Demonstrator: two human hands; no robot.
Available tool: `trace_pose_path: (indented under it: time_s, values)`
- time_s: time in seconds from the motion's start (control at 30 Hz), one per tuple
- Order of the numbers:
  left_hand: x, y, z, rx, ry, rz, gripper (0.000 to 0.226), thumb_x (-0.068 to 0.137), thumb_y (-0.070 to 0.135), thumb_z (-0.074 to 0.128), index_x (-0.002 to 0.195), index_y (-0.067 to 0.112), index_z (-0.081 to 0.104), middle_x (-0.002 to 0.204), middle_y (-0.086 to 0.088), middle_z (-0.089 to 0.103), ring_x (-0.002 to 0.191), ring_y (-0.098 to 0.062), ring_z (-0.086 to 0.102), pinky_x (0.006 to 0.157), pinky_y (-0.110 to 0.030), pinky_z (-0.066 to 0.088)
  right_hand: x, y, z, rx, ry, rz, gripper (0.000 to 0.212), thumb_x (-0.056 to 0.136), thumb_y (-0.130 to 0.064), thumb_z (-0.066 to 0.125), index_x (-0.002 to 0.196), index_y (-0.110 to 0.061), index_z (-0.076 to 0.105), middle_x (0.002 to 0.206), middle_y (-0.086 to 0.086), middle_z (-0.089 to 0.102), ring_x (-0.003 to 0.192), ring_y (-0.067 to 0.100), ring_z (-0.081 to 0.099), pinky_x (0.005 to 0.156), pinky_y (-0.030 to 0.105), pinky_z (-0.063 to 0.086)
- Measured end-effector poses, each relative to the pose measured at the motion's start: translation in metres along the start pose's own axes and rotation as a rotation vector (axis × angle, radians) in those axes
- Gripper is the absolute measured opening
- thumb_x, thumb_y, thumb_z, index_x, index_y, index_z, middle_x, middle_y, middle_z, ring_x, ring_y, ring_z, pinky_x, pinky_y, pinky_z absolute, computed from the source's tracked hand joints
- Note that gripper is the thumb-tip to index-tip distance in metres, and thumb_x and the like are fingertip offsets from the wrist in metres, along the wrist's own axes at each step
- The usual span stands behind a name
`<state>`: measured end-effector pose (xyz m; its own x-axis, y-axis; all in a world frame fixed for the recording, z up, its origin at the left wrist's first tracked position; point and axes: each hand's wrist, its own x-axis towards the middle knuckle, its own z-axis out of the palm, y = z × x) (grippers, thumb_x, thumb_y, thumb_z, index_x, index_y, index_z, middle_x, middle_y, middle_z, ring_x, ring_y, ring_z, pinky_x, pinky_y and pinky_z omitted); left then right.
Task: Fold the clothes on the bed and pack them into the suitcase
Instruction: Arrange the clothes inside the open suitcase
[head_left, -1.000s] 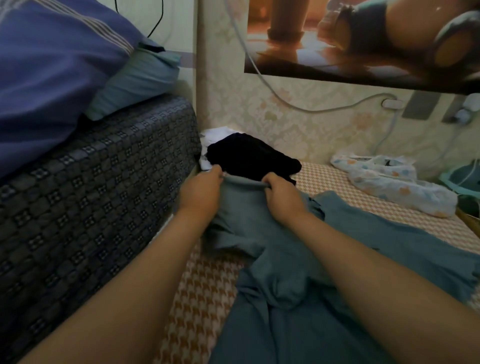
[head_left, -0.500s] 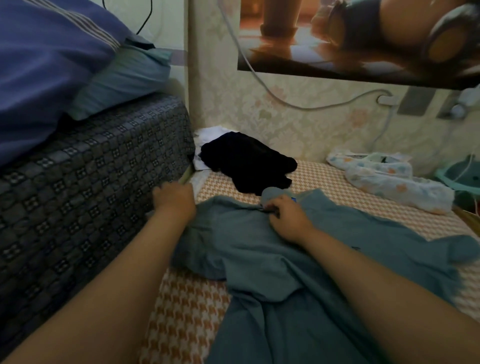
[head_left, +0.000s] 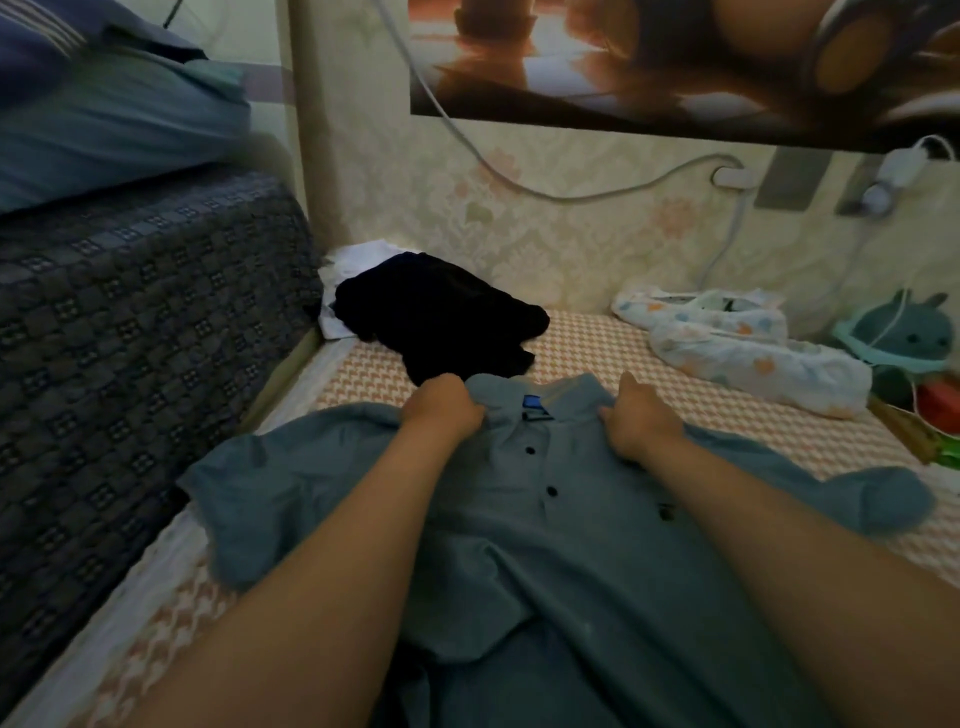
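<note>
Left hand (head_left: 444, 410) and right hand (head_left: 641, 421) both grip the blue-grey shirt (head_left: 571, 545), fingers curled into the cloth on either side of the collar (head_left: 511, 389), near the shoulders. It lies front up on the houndstooth bed sheet (head_left: 597, 343), sleeves spread out to both sides, with dark buttons (head_left: 529, 450) running down the placket and a blue label (head_left: 531, 402) showing inside the neck. Its lower part runs toward the camera under the forearms and is rumpled there. Just beyond the collar lies a crumpled black garment (head_left: 441, 317), partly covering a white garment (head_left: 358, 260) in the corner by the wall. Further right, a white printed bundle (head_left: 753, 353) rests along the wall, beside a grey-blue plush toy (head_left: 909, 332). On the left rises a dark checked cover (head_left: 130, 322) with a blue pillow (head_left: 104, 130) on top.
</note>
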<state>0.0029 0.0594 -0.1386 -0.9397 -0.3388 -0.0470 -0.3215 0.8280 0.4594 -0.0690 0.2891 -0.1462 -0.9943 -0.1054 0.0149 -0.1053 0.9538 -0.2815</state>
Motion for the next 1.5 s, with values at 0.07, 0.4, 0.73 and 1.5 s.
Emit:
trace_pose_path:
  time_s: [0.07, 0.4, 0.73, 1.5]
  values:
    - [0.009, 0.002, 0.0, -0.087, 0.091, 0.028, 0.017, 0.089, 0.026, 0.06, 0.094, 0.01, 0.06, 0.101, -0.011, 0.064, 0.086, -0.028, 0.059, 0.07, -0.035, 0.046, 0.009, 0.003, 0.0, 0.045, 0.059, -0.021, 0.037, 0.099, -0.031, 0.055, 0.125, -0.003, 0.058, 0.125, 0.019, 0.059, 0.108, 0.034, 0.059, 0.087, 0.04, 0.05]
    - [0.026, 0.009, 0.011, -0.402, -0.049, 0.233, 0.082, 0.093, 0.012, 0.062, 0.155, 0.015, 0.009, 0.158, -0.011, 0.025, 0.142, -0.029, 0.03, 0.114, -0.037, 0.032, 0.016, 0.012, 0.009, 0.356, 0.095, -0.099, 0.082, 0.093, -0.027, 0.066, 0.156, -0.011, 0.015, 0.16, 0.015, 0.02, 0.142, 0.034, 0.03, 0.111, 0.043, 0.033]
    - [-0.042, 0.001, -0.022, -0.135, 0.028, 0.342, 0.043, 0.094, 0.013, 0.055, 0.136, 0.01, 0.045, 0.129, -0.012, 0.049, 0.109, -0.023, 0.052, 0.089, -0.028, 0.04, -0.071, -0.008, 0.01, 0.104, -0.032, -0.354, 0.042, 0.101, -0.034, 0.047, 0.139, -0.016, 0.051, 0.139, 0.007, 0.054, 0.125, 0.026, 0.051, 0.107, 0.038, 0.039]
    - [-0.288, -0.057, -0.057, -0.281, 0.035, 0.051, 0.025, 0.097, 0.026, 0.047, 0.087, 0.008, 0.061, 0.1, -0.021, 0.067, 0.097, -0.037, 0.063, 0.082, -0.039, 0.052, -0.309, -0.041, 0.0, -0.16, -0.107, -0.603, 0.069, 0.097, -0.049, 0.049, 0.156, -0.035, 0.015, 0.165, 0.006, -0.001, 0.15, 0.027, 0.012, 0.122, 0.041, 0.016]
